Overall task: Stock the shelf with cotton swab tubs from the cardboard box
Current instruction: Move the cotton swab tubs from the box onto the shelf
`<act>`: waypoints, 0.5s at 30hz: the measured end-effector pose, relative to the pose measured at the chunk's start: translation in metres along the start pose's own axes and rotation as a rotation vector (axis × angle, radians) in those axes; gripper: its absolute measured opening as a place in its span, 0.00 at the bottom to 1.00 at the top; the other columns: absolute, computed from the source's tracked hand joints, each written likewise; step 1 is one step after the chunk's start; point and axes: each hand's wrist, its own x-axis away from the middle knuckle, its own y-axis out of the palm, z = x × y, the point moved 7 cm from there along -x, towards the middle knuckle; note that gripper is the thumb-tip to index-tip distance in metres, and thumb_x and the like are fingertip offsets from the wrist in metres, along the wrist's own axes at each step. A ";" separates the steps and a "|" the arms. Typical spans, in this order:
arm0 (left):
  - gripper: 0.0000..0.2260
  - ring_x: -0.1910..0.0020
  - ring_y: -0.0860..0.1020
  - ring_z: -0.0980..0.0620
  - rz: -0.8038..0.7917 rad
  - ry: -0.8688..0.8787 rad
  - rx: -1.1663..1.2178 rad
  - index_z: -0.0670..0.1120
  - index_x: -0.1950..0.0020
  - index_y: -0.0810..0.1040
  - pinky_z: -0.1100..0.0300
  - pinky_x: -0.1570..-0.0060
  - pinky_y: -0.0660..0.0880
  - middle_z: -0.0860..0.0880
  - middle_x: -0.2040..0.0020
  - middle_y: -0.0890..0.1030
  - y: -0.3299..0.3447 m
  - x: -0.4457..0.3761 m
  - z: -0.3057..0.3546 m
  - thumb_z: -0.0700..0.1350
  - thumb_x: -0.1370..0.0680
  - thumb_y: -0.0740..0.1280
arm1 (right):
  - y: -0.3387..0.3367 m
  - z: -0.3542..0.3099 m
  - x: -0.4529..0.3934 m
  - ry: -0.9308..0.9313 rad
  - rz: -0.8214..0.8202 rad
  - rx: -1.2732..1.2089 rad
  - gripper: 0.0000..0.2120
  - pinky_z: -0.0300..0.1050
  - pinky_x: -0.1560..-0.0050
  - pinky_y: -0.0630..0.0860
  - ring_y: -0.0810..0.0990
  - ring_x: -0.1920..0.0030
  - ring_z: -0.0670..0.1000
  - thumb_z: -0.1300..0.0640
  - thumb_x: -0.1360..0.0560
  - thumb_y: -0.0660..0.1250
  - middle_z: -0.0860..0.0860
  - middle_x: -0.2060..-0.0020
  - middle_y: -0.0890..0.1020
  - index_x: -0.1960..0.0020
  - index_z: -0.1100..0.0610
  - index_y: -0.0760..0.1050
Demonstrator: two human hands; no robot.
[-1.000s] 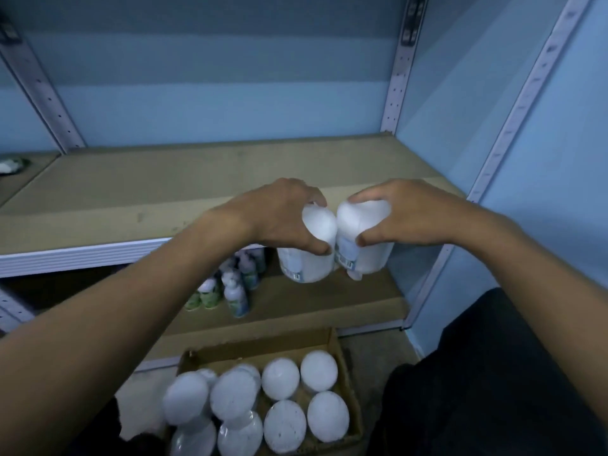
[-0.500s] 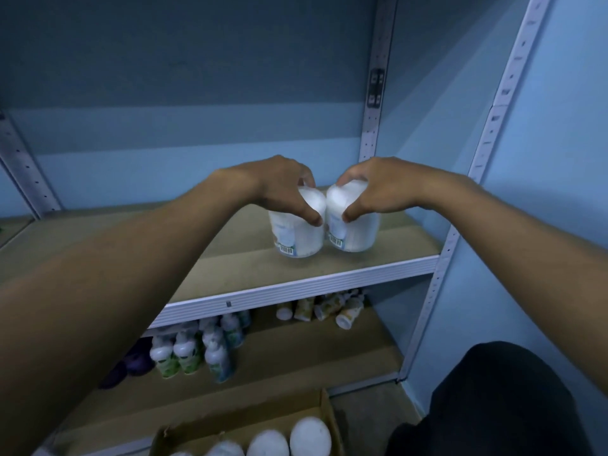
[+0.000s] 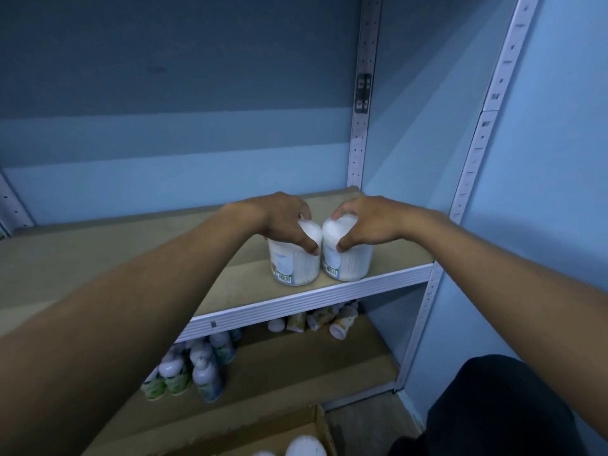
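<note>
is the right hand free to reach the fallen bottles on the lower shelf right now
Probably not yet: the right hand grips a tub on the shelf. Once it lets go, the fallen bottles lie open below.

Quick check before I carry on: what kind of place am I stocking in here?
Probably a shop stockroom or storage bay. Slotted metal uprights carry plain board shelves, the lower shelf holds rows of small bottles, and barcoded tubs come from an open cardboard box on the floor.

We see two white tubs (image 3: 297,261) with black barcodes on a tan shelf (image 3: 98,258); pale blue wall (image 3: 164,179) at twelve o'clock.
</note>
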 end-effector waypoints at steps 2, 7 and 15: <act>0.38 0.39 0.74 0.51 -0.010 -0.003 0.017 0.57 0.31 0.71 0.55 0.42 0.73 0.56 0.35 0.75 0.003 -0.002 0.000 0.70 0.37 0.73 | 0.004 0.002 -0.001 0.006 -0.010 0.007 0.33 0.42 0.46 0.69 0.73 0.35 0.51 0.43 0.32 0.76 0.47 0.31 0.73 0.29 0.44 0.71; 0.40 0.36 0.73 0.51 -0.034 -0.016 0.035 0.56 0.28 0.68 0.57 0.43 0.70 0.55 0.32 0.74 0.007 -0.005 0.000 0.69 0.36 0.73 | 0.009 0.005 0.001 0.023 -0.006 0.004 0.31 0.44 0.43 0.71 0.73 0.37 0.51 0.42 0.31 0.75 0.47 0.31 0.73 0.29 0.43 0.71; 0.40 0.36 0.74 0.50 -0.035 -0.017 -0.031 0.60 0.32 0.73 0.52 0.37 0.74 0.56 0.32 0.73 -0.001 0.002 0.002 0.71 0.41 0.75 | 0.007 -0.005 0.008 0.005 0.087 0.098 0.35 0.43 0.50 0.69 0.73 0.36 0.51 0.46 0.35 0.80 0.48 0.34 0.75 0.31 0.45 0.73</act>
